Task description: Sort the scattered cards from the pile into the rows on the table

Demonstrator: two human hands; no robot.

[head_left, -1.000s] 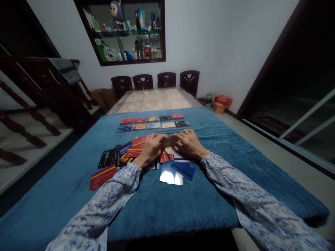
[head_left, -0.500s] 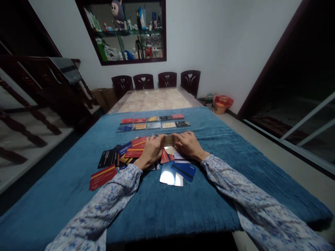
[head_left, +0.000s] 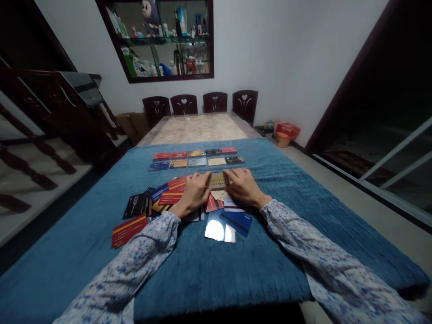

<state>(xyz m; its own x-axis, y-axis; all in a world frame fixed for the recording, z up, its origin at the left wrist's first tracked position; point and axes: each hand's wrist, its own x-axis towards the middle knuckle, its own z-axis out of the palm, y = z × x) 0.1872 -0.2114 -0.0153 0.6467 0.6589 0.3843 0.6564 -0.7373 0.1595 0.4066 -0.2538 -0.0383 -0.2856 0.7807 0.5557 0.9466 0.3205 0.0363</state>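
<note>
One gold card (head_left: 218, 180) mid-frame, pinched between left hand (head_left: 195, 191) and right hand (head_left: 244, 185); likely light, stiff, slick; best held by edges.

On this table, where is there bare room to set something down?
Bare cloth lies between the sleeves, nearer than the shiny cards, and outside the right sleeve. Uncovered tabletop beyond the card rows looks free. Crowded: loose cards around left hand and right hand.
</note>
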